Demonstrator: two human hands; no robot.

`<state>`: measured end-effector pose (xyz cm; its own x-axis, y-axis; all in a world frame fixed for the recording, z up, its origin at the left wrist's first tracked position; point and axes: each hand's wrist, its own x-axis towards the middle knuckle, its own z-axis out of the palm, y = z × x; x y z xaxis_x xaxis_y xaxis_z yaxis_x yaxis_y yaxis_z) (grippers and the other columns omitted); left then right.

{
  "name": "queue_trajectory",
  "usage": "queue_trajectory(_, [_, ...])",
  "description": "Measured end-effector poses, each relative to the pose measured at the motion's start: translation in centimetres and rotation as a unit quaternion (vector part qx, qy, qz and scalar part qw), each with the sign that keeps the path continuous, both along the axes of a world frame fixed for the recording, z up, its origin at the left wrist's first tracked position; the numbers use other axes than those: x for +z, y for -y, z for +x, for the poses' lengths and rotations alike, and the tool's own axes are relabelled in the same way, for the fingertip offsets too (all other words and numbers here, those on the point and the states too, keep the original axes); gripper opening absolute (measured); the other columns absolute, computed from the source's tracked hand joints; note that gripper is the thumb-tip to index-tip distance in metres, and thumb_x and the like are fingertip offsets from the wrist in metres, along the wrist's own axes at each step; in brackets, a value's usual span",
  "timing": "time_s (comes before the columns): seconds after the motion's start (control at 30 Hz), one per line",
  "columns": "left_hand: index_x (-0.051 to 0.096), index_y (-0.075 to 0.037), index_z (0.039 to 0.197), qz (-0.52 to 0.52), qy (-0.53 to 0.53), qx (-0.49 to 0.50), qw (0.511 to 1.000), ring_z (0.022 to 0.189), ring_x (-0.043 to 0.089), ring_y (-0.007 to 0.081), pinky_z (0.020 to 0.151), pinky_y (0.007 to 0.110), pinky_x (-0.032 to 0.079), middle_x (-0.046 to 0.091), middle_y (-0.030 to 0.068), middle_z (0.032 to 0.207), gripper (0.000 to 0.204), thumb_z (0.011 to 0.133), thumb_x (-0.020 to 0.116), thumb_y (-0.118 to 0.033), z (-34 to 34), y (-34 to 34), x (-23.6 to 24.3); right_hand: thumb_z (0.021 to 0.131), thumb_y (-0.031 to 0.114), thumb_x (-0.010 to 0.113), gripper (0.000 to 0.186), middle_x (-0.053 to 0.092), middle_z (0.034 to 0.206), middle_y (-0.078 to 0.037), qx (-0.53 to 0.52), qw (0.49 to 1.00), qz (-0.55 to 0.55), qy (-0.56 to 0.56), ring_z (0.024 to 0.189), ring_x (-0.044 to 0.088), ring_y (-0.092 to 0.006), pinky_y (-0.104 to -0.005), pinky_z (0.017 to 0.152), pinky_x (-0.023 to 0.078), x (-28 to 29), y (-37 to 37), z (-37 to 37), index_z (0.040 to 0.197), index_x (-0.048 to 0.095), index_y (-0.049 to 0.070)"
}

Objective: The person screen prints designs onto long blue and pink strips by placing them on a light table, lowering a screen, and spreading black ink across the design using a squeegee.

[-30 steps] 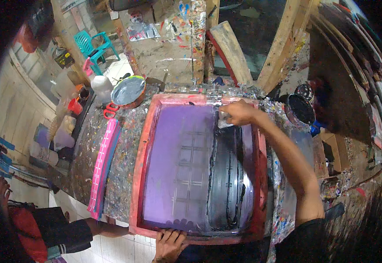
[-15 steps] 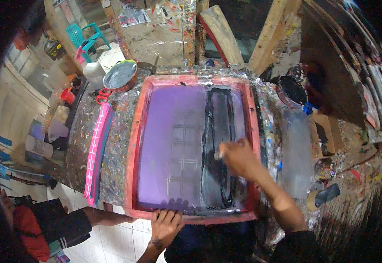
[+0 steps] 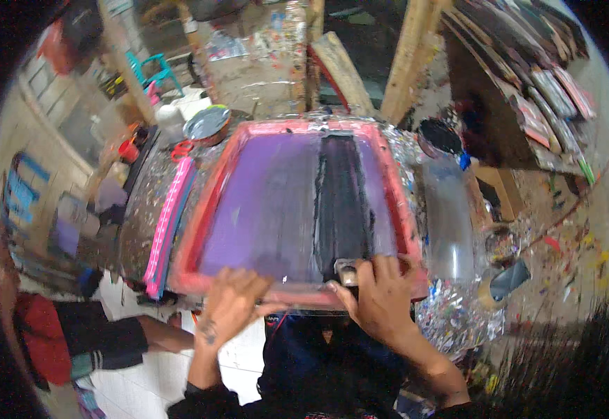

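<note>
A screen-printing frame with pinkish-red sides and purple mesh lies before me on the worktable. A broad band of black ink runs along the right part of its mesh. My left hand is closed over the near rim, left of the middle. Closed on the same rim towards the right corner is my right hand, with its thumb on the near side. A small pale-and-dark block, perhaps the end of a squeegee, shows between that thumb and the fingers. Whether the right hand also holds it, I cannot tell.
Pink and blue strips and red-handled scissors lie left of the frame. A bowl of grey ink stands at the back left, a black ink tub at the back right. Another person's leg shows at lower left.
My right hand has come from above the inked mesh to the near right rim. My left hand has shifted left along the rim. The view has also shifted.
</note>
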<state>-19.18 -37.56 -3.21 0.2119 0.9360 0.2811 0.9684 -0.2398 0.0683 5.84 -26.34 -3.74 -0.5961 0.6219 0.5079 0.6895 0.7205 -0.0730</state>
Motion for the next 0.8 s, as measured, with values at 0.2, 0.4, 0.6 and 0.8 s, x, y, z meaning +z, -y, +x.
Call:
queue_trajectory(0.2, [0.070,-0.007,0.098,0.450,0.069,0.081,0.887,0.085,0.063,0.0301,0.083,0.041,0.047,0.065,0.0091,0.088,0.023,0.083,0.084,-0.018,1.4,-5.8,6.7,0.087,0.036,0.078,0.037,0.053,0.079,-0.011,0.042,0.987,0.128,-0.091,0.075,0.055,-0.0338,-0.0465,0.069,0.042,10.7,-7.0,-2.6,0.086,0.057,0.006])
queue_trajectory(0.4, [0.065,-0.004,0.103,0.073,0.816,0.111,0.563,0.075,0.061,0.0151,0.075,0.030,0.051,0.066,0.0041,0.087,0.019,0.103,0.062,-0.023,8.6,-14.9,-0.1,0.095,0.040,0.067,0.039,0.065,0.084,-0.021,0.044,0.985,0.145,-0.080,0.079,0.067,-0.0414,-0.0503,0.072,0.054,17.6,-11.0,-4.2,0.085,0.061,0.002])
queue_trajectory(0.6, [0.064,-0.011,0.107,-0.194,0.967,-0.113,0.124,0.075,0.064,0.0192,0.075,0.036,0.054,0.070,0.0039,0.092,0.027,0.107,0.051,-0.035,9.6,-26.9,-0.9,0.092,0.036,0.072,0.042,0.061,0.074,-0.024,0.040,0.982,0.146,-0.115,0.071,0.062,-0.0456,-0.0522,0.066,0.048,19.8,-13.3,-4.1,0.075,0.059,0.000])
queue_trajectory(0.8, [0.058,-0.012,0.093,-0.189,0.952,-0.070,0.229,0.066,0.052,0.0149,0.068,0.034,0.049,0.053,-0.0001,0.078,0.015,0.103,0.052,-0.022,7.2,-27.0,-4.8,0.096,0.044,0.065,0.049,0.063,0.077,-0.029,0.023,0.992,0.084,-0.088,0.078,0.063,-0.0491,-0.0550,0.069,0.048,21.1,-14.4,-6.0,0.077,0.061,-0.001])
